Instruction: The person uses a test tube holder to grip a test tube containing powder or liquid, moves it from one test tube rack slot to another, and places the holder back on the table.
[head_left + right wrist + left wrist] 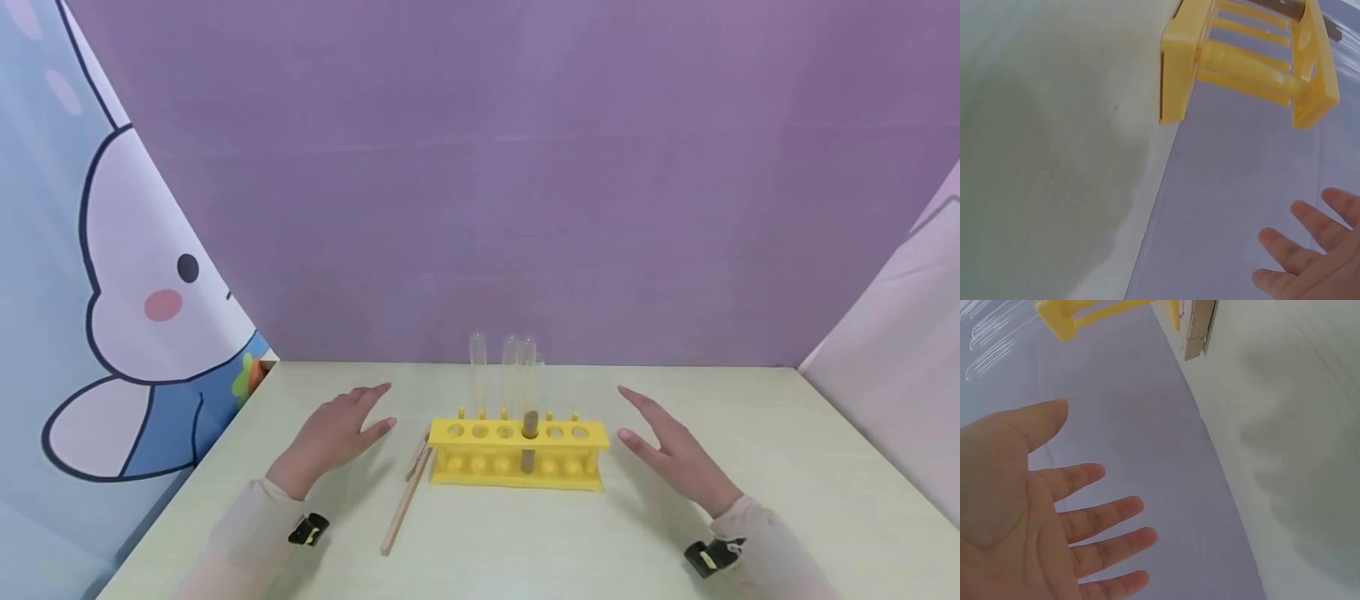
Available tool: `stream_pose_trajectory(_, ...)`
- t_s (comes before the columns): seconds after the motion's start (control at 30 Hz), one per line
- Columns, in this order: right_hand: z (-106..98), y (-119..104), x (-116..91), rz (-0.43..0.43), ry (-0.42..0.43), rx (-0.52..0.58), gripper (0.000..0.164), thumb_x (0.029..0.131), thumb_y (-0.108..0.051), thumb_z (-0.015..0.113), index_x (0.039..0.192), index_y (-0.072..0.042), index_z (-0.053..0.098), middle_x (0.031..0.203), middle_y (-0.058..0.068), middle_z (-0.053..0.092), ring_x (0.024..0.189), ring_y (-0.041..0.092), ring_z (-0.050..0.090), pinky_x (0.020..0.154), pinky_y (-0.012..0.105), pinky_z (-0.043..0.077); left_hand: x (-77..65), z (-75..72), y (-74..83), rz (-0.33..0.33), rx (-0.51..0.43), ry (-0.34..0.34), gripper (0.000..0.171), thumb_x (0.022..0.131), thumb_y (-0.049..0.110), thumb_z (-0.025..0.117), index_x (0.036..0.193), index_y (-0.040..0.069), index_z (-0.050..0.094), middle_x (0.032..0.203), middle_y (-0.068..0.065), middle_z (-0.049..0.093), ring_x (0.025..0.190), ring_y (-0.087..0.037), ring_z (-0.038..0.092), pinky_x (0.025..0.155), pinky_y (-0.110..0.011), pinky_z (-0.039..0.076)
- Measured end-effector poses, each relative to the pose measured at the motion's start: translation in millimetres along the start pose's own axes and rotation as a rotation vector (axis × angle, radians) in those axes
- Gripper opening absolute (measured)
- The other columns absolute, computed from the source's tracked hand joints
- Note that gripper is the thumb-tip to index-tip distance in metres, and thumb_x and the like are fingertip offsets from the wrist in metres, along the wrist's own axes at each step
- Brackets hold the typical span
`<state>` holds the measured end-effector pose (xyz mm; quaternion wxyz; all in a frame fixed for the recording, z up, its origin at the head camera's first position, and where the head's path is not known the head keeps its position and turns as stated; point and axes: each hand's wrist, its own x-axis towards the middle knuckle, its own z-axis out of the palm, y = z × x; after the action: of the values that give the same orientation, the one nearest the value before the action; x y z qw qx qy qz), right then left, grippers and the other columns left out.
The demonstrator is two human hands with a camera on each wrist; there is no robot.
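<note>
A yellow test tube rack (517, 481) stands on the table between my two hands. Several clear glass test tubes (477, 358) are upside down on the pegs along its back. A grey-brown cylinder (530, 423), its kind unclear, stands upright in one of the front holes. At the rack's left end lies a wooden test tube holder (405, 504). My left hand (335, 429) hovers left of it, fingers straight and spread, holding nothing. To the right of the rack my right hand (678, 458) is held out likewise, apart from the rack, its fingers (1288, 250) extended.
The pale table (517, 550) runs back to a purple backdrop (525, 208). A cartoon-printed cloth (150, 250) hangs along the left side, and a pale cloth (900, 333) on the right. Each wrist wears a small black device (309, 529).
</note>
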<state>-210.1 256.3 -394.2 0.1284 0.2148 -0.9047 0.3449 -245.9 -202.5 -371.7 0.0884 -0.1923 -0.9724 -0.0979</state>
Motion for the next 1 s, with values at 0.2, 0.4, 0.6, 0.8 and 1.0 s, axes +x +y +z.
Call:
stream_pose_trajectory(0.2,9,-7,5,0.001,-0.023,0.065,0.055,0.098,-0.024,0.05,0.147,-0.011,0.029,0.149,0.017,0.032,0.135,0.041,0.029,0.101,0.062,0.026,-1.6,3.0,7.2,-0.018,-0.024,-0.029,0.057,0.093,0.038,0.056,0.139,0.006,0.044,0.135,-0.022,0.048,0.121,-0.042,0.046,0.094,-0.058,0.039)
stream_pose_trajectory(0.4,18,-13,8,-0.005,-0.033,0.106,0.052,0.098,-0.023,0.051,0.145,-0.011,0.033,0.146,0.017,0.036,0.129,0.042,0.037,0.095,0.065,0.032,-2.8,6.0,12.0,-0.005,-0.04,-0.067,0.054,0.095,0.041,0.053,0.136,0.006,0.047,0.132,-0.021,0.05,0.116,-0.042,0.05,0.091,-0.057,0.041)
stream_pose_trajectory(0.6,23,-16,10,-0.008,-0.041,0.128,0.048,0.097,-0.023,0.054,0.141,-0.012,0.039,0.135,0.015,0.05,0.12,0.036,0.048,0.089,0.063,0.038,-2.2,12.4,13.9,-0.034,-0.057,-0.141,0.056,0.095,0.045,0.05,0.138,0.009,0.046,0.133,-0.019,0.051,0.117,-0.04,0.05,0.091,-0.057,0.04)
stream_pose_trajectory(0.8,29,-15,10,-0.014,-0.053,0.122,0.045,0.096,-0.023,0.055,0.138,-0.012,0.041,0.125,0.012,0.057,0.117,0.035,0.052,0.093,0.059,0.038,-1.5,16.9,16.7,-0.049,-0.069,-0.188,0.055,0.095,0.046,0.049,0.136,0.008,0.048,0.13,-0.018,0.053,0.113,-0.04,0.053,0.089,-0.056,0.042)
stream_pose_trajectory(1.0,31,-15,9,0.0,-0.072,0.116,0.044,0.095,-0.026,0.056,0.135,-0.012,0.044,0.127,0.011,0.057,0.12,0.038,0.05,0.094,0.057,0.039,0.9,21.1,20.1,-0.051,-0.049,-0.196,0.048,0.094,0.042,0.053,0.129,0.008,0.054,0.121,-0.014,0.059,0.106,-0.035,0.057,0.086,-0.051,0.045)
